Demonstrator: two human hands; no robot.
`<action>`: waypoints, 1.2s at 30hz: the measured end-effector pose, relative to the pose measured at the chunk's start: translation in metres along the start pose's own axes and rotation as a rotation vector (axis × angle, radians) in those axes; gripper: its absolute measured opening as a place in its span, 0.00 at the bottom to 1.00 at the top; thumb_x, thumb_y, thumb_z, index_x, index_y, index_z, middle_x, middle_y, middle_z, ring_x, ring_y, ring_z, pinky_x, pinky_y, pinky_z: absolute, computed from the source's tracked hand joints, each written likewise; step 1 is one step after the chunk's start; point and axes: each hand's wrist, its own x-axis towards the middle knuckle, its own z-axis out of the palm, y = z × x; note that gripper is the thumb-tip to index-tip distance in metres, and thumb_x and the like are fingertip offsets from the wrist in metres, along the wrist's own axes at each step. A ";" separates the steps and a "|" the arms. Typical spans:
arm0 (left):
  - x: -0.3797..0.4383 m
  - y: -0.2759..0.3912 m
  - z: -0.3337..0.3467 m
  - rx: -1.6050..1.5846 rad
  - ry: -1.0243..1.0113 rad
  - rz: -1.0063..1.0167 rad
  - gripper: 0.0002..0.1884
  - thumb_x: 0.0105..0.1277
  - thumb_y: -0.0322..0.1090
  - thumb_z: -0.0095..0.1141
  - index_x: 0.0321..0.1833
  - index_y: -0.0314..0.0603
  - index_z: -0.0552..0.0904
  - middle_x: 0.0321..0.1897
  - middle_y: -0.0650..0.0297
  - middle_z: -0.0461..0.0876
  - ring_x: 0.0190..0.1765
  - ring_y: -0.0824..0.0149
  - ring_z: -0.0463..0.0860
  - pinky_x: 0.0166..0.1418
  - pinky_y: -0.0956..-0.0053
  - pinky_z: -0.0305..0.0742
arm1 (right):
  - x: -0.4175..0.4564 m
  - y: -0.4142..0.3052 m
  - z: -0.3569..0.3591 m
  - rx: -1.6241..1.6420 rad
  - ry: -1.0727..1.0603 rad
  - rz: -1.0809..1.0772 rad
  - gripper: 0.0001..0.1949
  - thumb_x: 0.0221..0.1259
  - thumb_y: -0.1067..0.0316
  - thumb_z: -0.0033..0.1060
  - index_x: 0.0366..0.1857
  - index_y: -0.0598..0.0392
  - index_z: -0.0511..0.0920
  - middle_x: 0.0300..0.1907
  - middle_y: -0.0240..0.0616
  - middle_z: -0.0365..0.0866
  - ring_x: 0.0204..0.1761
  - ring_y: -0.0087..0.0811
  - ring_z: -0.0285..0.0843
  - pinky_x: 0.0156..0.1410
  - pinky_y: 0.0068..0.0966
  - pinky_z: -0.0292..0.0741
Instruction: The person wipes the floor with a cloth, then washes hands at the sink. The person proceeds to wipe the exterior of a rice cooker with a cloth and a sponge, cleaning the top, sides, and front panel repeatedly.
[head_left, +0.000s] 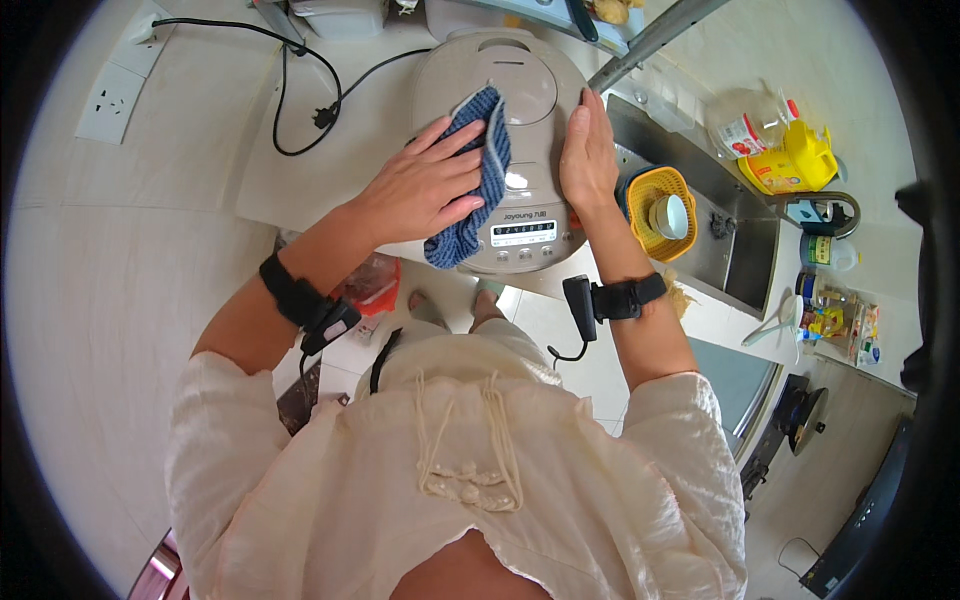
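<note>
A Joyoung rice cooker (525, 97) in beige stands on the counter before me, its control panel (523, 232) facing my body. Across the left part of its lid lies a folded blue ribbed cloth (491, 161) with a pale edge. My left hand (439, 176) rests on this cloth, fingers spread, holding it against the lid. Flat along the cooker's right side is my right hand (589, 154), fingers straight and side by side, touching the housing without grasping anything. Part of the lid is hidden under the cloth and left hand.
Right of the cooker, a metal sink (739, 240) holds a yellow basket (660, 187) with a white bowl (670, 216) inside. Bottles and a yellow jug (795, 161) line the sink's far side. A black power cord (281, 142) loops on the left. A grey pole (652, 45) slants behind.
</note>
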 end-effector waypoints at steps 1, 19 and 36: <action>0.005 0.001 0.000 0.011 -0.011 0.004 0.16 0.67 0.45 0.54 0.45 0.38 0.82 0.61 0.57 0.76 0.75 0.56 0.59 0.78 0.53 0.45 | 0.000 0.000 0.000 -0.005 -0.002 0.004 0.33 0.75 0.44 0.19 0.69 0.62 0.61 0.72 0.53 0.58 0.74 0.49 0.52 0.78 0.36 0.49; -0.006 0.035 0.034 0.038 0.224 0.081 0.13 0.62 0.40 0.57 0.40 0.38 0.85 0.53 0.59 0.79 0.70 0.56 0.65 0.76 0.54 0.52 | 0.000 0.005 0.002 0.054 -0.014 0.008 0.35 0.75 0.42 0.16 0.69 0.61 0.62 0.72 0.53 0.58 0.75 0.47 0.51 0.78 0.34 0.48; 0.018 -0.024 0.029 0.027 0.364 -0.318 0.28 0.69 0.51 0.46 0.59 0.31 0.74 0.64 0.49 0.71 0.74 0.52 0.59 0.77 0.48 0.42 | -0.004 -0.004 0.008 -0.130 -0.080 -0.037 0.31 0.76 0.48 0.27 0.72 0.62 0.54 0.74 0.56 0.51 0.75 0.52 0.48 0.78 0.38 0.47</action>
